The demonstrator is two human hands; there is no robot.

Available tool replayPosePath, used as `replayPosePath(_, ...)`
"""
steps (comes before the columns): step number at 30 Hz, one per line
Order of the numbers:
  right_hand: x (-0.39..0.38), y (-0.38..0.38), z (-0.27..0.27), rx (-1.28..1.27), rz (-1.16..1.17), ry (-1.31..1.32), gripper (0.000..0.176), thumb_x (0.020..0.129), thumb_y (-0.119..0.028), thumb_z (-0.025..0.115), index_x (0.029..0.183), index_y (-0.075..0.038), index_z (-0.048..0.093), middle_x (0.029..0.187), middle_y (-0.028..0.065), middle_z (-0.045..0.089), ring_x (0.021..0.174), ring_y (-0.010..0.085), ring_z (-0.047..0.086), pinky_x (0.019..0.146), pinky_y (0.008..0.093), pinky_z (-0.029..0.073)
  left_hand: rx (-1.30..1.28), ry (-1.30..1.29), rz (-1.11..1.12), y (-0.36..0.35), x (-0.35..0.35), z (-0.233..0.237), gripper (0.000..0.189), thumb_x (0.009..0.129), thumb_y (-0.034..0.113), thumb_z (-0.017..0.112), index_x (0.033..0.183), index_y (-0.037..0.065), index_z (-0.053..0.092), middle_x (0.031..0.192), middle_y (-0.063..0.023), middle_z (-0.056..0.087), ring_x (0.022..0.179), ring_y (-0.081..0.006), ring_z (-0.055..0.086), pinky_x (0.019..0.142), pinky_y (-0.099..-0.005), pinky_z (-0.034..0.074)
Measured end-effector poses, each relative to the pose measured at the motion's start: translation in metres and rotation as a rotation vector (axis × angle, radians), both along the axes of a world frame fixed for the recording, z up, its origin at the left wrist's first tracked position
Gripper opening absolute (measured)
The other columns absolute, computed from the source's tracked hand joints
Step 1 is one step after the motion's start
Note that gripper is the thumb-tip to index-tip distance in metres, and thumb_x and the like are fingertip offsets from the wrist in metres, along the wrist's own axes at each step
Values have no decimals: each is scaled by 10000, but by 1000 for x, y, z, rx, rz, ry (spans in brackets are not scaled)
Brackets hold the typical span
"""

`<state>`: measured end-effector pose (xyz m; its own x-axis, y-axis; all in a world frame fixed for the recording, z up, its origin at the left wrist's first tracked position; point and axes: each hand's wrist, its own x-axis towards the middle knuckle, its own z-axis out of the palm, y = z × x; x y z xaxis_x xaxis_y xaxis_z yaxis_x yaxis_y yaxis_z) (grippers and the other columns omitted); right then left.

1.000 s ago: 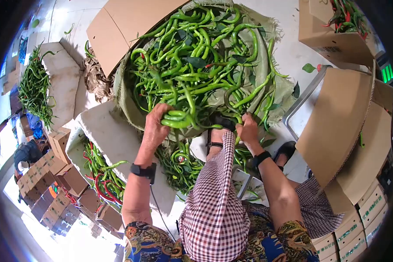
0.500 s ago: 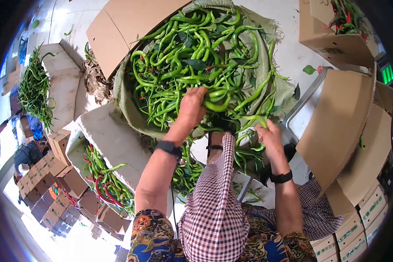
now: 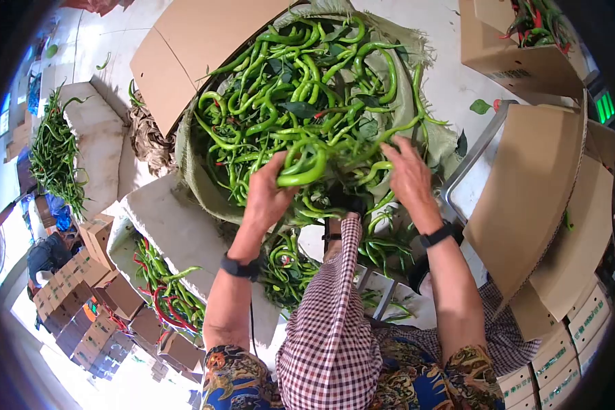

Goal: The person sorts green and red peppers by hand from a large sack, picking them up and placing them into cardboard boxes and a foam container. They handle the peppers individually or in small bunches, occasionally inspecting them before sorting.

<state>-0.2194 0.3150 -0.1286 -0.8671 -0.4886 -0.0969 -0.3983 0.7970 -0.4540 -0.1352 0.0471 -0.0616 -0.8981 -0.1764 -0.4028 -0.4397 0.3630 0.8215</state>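
Curved green chili peppers [image 3: 305, 176] are bunched in my left hand [image 3: 265, 190], its thumb and fingers closed round them at the near side of the heap. My right hand [image 3: 410, 179] is over the heap's right edge, fingers apart beside a few peppers and slightly blurred. Beneath both hands, a wide green woven sack [image 3: 201, 184] with rolled-down sides holds a large heap of green chili peppers [image 3: 273, 102] mixed with dark leaves and a few red tips.
At left, a white foam box [image 3: 178, 212] stands by green and red peppers [image 3: 167, 290]. More peppers [image 3: 290, 270] lie below the sack. On the right are a metal frame [image 3: 475, 154], an open cardboard box [image 3: 526, 198] and a green lit display [image 3: 605, 108]. Stacked cartons [image 3: 68, 290] fill the lower left.
My left hand has moved left and down, now gripping a bunch of peppers. My right hand has risen to the heap's edge and no longer holds the pepper it had.
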Motion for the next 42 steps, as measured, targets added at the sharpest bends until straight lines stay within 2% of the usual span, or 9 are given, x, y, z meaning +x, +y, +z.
replayPosePath(6,-5,-8,-27,167,130,48,245,739,25,618,969,-59,626,1021,112,552,931,340,588,728,462,535,26,-129,27,-32,11,27,295,867,87,673,1143,-3,626,915,4,663,815,-60,576,780,-228,484)
replayPosePath(8,-8,-23,8,-1,81,-16,245,744,18,612,974,-57,571,951,126,527,918,345,592,689,467,531,420,-71,305,-30,14,41,307,877,94,658,1166,1,615,956,-13,668,843,-79,595,808,-250,488)
replayPosePath(14,-21,-22,9,-31,-73,-115,268,765,26,586,1014,-58,537,1024,155,508,953,368,581,729,467,510,184,-122,217,-32,18,44,312,869,70,653,1159,-29,598,971,-73,671,842,-124,625,812,-268,511)
replayPosePath(16,-32,-21,4,-157,-45,180,377,770,14,596,1140,-33,538,1138,162,515,1039,368,532,848,465,472,642,-55,618,-31,24,42,308,869,48,623,1162,-26,561,975,-107,652,810,-157,622,784,-296,532)
replayPosePath(20,-62,-25,-29,61,-80,258,484,778,-33,605,1251,5,511,1254,141,508,1130,311,482,954,469,363,785,0,825,-26,28,32,329,866,44,604,1176,-18,514,975,-137,612,807,-198,610,773,-341,543)
replayPosePath(24,-75,-23,-36,377,1,-154,437,761,-8,574,1196,-53,577,1123,155,602,1143,303,488,937,470,333,707,17,807,-22,28,27,330,864,59,614,1169,-17,516,984,-134,610,813,-212,609,772,-347,541)
replayPosePath(30,-56,24,15,55,-425,-219,271,882,-102,553,1138,-37,612,1078,181,639,976,325,627,762,413,488,612,145,748,-36,12,65,306,869,28,574,1158,-28,490,1016,-159,596,855,-246,597,829,-369,510)
replayPosePath(34,-34,34,69,-884,-737,-790,324,927,-231,600,1200,-56,609,1148,96,646,872,173,642,661,309,483,833,20,756,-22,4,79,283,893,35,559,1158,-29,483,953,-160,604,807,-236,625,749,-361,547)
replayPosePath(42,-4,13,157,-1627,-505,-1221,460,964,-334,561,1268,6,497,772,15,502,574,47,383,517,206,323,957,186,622,-18,10,177,475,869,112,624,1286,-41,456,1002,-143,617,790,-177,615,675,-291,548)
